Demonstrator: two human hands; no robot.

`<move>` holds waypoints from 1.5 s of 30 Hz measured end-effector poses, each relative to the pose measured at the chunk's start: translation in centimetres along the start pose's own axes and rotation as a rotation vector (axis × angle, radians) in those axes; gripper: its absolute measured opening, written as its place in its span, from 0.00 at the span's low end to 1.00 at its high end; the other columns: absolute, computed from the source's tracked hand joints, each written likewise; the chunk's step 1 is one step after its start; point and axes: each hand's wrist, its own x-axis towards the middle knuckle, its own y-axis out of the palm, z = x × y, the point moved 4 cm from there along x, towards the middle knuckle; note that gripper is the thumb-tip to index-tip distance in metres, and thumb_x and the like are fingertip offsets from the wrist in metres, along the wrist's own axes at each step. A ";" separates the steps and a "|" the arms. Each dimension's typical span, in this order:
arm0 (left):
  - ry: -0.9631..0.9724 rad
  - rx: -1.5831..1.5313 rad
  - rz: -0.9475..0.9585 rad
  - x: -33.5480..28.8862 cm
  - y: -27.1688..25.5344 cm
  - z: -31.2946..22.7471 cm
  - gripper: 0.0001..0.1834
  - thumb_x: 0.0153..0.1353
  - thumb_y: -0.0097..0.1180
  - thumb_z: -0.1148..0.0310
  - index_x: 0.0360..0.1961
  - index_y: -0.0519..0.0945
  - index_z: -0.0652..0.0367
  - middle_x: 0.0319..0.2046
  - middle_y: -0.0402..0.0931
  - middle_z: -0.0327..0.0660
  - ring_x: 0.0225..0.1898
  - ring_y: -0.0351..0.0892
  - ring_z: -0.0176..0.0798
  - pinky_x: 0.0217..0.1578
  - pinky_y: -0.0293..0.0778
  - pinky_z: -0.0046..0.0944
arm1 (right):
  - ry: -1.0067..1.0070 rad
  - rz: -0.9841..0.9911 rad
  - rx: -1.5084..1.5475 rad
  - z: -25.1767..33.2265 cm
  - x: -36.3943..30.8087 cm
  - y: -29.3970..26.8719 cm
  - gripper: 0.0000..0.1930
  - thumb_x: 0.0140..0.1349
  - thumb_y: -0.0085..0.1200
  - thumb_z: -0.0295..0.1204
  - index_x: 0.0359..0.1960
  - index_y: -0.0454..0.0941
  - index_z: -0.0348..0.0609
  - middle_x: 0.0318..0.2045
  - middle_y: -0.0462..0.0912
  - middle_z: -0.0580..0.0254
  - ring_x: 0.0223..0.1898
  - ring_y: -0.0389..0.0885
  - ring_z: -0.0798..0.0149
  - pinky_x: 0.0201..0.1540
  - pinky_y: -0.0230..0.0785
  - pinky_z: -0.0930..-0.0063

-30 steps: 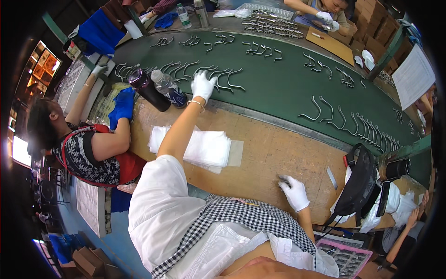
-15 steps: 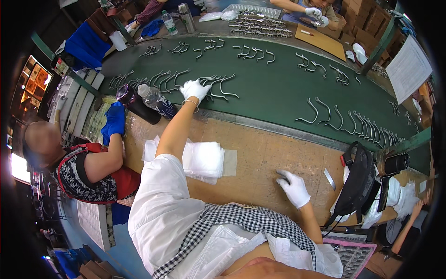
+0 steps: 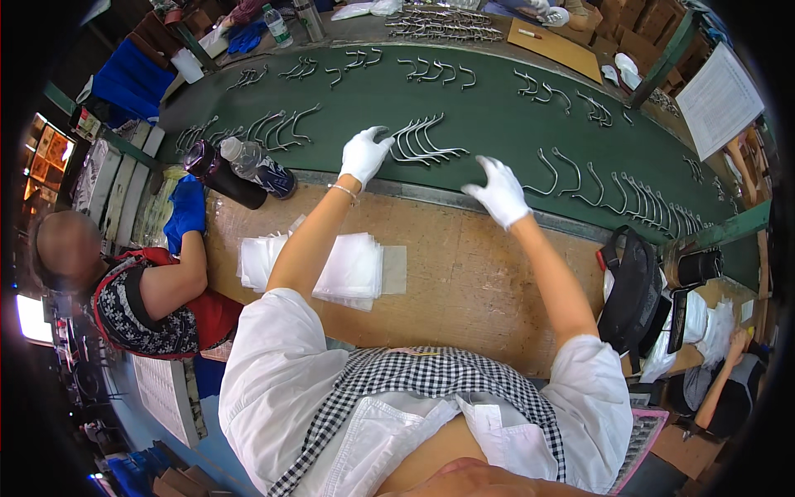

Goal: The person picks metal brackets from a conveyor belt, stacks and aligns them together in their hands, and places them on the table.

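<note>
- Left hand (image 3: 364, 155), white-gloved, lay open, fingers spread, on the green belt (image 3: 497, 108), fingertips touching a bundle of bent metal hooks (image 3: 422, 139) at its 3 o'clock.
- Right hand (image 3: 499, 190), gloved, hovered open and empty over the belt's near edge, at 5 o'clock from the bundle.
- Stack of clear bags (image 3: 352, 269) rested on the wooden bench (image 3: 464, 290), at 6 o'clock from the left hand.
</note>
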 end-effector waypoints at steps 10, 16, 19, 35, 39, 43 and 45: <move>-0.084 -0.629 0.388 -17.0 -1.1 -7.7 0.20 0.64 0.56 0.64 0.55 0.76 0.60 0.51 0.78 0.46 0.53 0.77 0.37 0.55 0.70 0.35 | 0.135 0.201 -0.358 4.1 7.9 3.9 0.38 0.41 0.64 0.61 0.48 0.79 0.45 0.48 0.78 0.56 0.54 0.74 0.55 0.54 0.70 0.60; -0.268 -0.857 0.544 -24.1 1.0 -7.1 0.20 0.66 0.54 0.68 0.56 0.73 0.68 0.51 0.77 0.44 0.53 0.75 0.34 0.55 0.69 0.31 | 0.240 0.358 -0.287 4.9 9.3 4.8 0.28 0.45 0.66 0.46 0.45 0.82 0.42 0.50 0.81 0.52 0.52 0.79 0.52 0.51 0.75 0.64; -0.340 -0.955 0.517 -25.3 2.1 -6.2 0.21 0.66 0.54 0.68 0.56 0.72 0.71 0.50 0.78 0.45 0.51 0.76 0.34 0.54 0.69 0.31 | 0.215 0.427 -0.205 4.0 9.5 5.7 0.25 0.45 0.66 0.40 0.45 0.82 0.40 0.48 0.81 0.48 0.49 0.81 0.51 0.51 0.75 0.63; -0.385 -1.048 0.568 -24.6 3.0 -6.9 0.19 0.67 0.53 0.68 0.54 0.75 0.69 0.47 0.80 0.43 0.49 0.77 0.33 0.53 0.70 0.31 | 0.305 0.475 -0.034 1.9 9.6 8.1 0.28 0.40 0.69 0.34 0.45 0.80 0.34 0.46 0.81 0.44 0.49 0.80 0.48 0.52 0.73 0.63; -0.570 -1.204 0.477 -24.0 3.1 -6.5 0.20 0.68 0.51 0.64 0.55 0.74 0.68 0.50 0.78 0.46 0.52 0.77 0.39 0.55 0.70 0.36 | 0.238 0.401 -0.020 1.7 8.6 7.8 0.25 0.42 0.67 0.36 0.44 0.81 0.37 0.45 0.82 0.46 0.48 0.80 0.48 0.52 0.72 0.63; -0.640 -1.556 0.267 -21.1 4.3 -4.7 0.30 0.68 0.50 0.60 0.64 0.61 0.69 0.60 0.66 0.57 0.62 0.66 0.52 0.64 0.61 0.48 | 0.095 0.444 -0.055 3.0 6.9 6.4 0.22 0.43 0.67 0.32 0.41 0.80 0.34 0.37 0.83 0.47 0.38 0.84 0.52 0.42 0.76 0.63; -0.663 -1.612 0.220 -19.5 5.4 -4.5 0.30 0.68 0.48 0.59 0.64 0.60 0.67 0.64 0.61 0.58 0.65 0.61 0.55 0.66 0.57 0.51 | 0.255 0.618 0.323 3.0 4.8 6.4 0.19 0.46 0.65 0.27 0.40 0.78 0.33 0.28 0.82 0.54 0.25 0.82 0.64 0.27 0.75 0.71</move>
